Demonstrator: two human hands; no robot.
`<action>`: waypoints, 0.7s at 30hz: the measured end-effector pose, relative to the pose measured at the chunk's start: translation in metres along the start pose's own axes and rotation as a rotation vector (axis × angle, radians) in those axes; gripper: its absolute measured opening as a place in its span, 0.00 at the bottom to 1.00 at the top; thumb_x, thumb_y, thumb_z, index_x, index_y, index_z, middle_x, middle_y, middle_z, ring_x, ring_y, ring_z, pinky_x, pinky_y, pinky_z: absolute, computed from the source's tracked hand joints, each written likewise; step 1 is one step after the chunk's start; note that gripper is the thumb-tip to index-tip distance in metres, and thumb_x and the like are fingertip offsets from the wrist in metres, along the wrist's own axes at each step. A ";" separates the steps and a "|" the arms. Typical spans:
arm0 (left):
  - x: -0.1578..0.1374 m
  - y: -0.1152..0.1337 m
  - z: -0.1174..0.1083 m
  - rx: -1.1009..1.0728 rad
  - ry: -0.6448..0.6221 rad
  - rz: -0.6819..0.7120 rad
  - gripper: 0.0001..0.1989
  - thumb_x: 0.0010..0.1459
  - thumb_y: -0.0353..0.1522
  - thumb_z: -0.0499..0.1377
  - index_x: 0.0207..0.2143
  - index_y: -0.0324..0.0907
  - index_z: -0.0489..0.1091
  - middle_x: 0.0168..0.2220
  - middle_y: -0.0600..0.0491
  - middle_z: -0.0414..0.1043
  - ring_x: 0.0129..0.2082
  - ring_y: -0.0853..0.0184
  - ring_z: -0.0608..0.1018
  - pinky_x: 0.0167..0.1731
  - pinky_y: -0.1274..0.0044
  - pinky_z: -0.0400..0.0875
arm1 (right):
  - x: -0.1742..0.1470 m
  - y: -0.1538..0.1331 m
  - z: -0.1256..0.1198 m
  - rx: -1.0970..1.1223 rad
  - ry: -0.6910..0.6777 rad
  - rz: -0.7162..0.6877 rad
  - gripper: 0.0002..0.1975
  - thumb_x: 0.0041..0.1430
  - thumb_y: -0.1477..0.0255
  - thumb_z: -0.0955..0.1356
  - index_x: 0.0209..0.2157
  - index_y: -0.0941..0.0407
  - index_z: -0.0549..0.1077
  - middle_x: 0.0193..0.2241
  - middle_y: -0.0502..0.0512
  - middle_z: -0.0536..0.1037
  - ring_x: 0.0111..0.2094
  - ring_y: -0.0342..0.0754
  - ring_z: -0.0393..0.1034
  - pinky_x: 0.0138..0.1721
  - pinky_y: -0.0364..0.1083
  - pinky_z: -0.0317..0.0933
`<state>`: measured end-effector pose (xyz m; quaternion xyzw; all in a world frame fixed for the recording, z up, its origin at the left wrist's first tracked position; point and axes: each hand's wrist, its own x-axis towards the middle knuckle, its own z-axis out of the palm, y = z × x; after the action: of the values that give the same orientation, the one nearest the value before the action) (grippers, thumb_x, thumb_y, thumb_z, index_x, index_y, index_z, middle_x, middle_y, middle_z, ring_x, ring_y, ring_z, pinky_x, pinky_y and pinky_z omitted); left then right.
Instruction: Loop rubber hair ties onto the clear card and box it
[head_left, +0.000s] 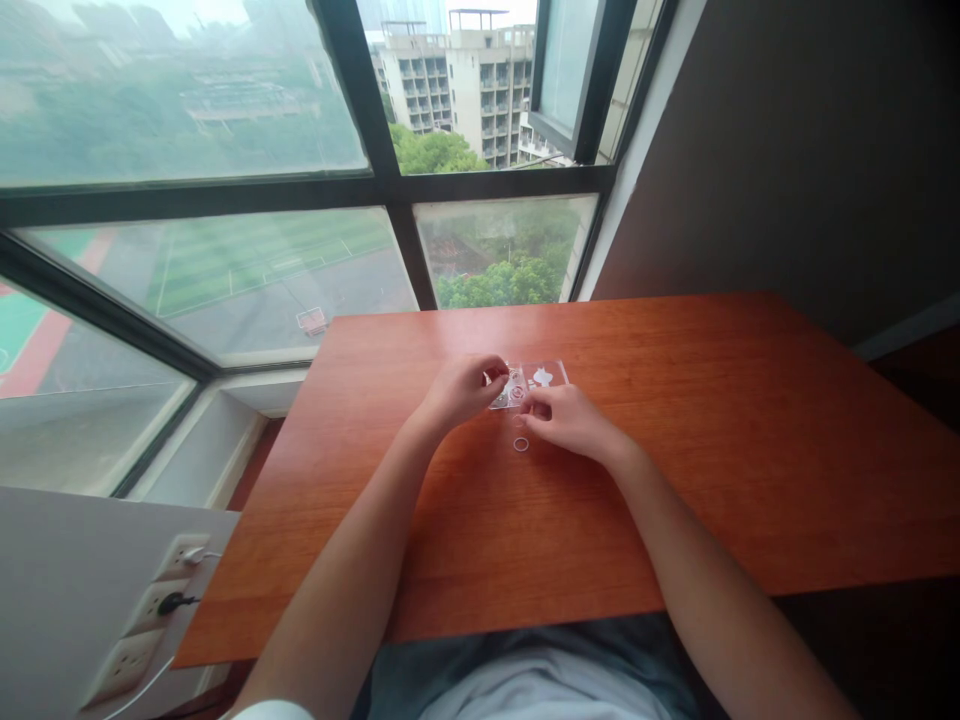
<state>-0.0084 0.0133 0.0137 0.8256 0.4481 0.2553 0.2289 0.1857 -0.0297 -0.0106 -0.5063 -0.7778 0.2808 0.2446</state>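
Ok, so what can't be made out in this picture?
- Head view: whether the left hand pinches anything; too small.
- Head view: whether the right hand holds anything; too small.
- Head view: exact contents of the clear case; too small, partly behind the hands.
- Head view: where the white cord ends; cut off by the bottom edge.

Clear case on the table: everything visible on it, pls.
The clear case looks like transparent, glossy plastic, roughly rectangular, lying on the reddish-brown table. A white shape shows on its right part; small pale, ring-like details on its left part are too small to identify. The left hand hides some of its left side, the right hand its near right corner. Contact with either, and whether it's open, can't be told.
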 end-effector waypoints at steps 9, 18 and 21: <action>0.000 0.000 0.002 -0.135 -0.030 -0.022 0.09 0.55 0.33 0.56 0.32 0.38 0.74 0.28 0.53 0.74 0.25 0.72 0.71 0.25 0.81 0.63 | 0.004 0.006 -0.002 0.082 0.316 0.073 0.08 0.52 0.66 0.68 0.30 0.56 0.76 0.19 0.46 0.71 0.21 0.41 0.63 0.26 0.40 0.55; 0.000 0.008 0.005 -0.265 -0.072 -0.016 0.09 0.56 0.33 0.57 0.33 0.37 0.74 0.27 0.53 0.73 0.24 0.73 0.70 0.24 0.82 0.63 | 0.006 0.008 0.000 0.152 0.368 0.106 0.09 0.52 0.65 0.68 0.30 0.56 0.76 0.19 0.47 0.71 0.22 0.41 0.63 0.26 0.41 0.55; 0.000 0.009 0.006 -0.275 -0.056 -0.004 0.08 0.56 0.33 0.57 0.32 0.37 0.73 0.27 0.53 0.73 0.25 0.73 0.70 0.25 0.82 0.64 | 0.006 0.007 0.001 0.171 0.362 0.098 0.10 0.52 0.64 0.68 0.30 0.56 0.76 0.19 0.47 0.71 0.22 0.42 0.63 0.26 0.41 0.55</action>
<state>0.0011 0.0083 0.0144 0.7924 0.4037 0.2907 0.3530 0.1881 -0.0222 -0.0156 -0.5634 -0.6689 0.2618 0.4083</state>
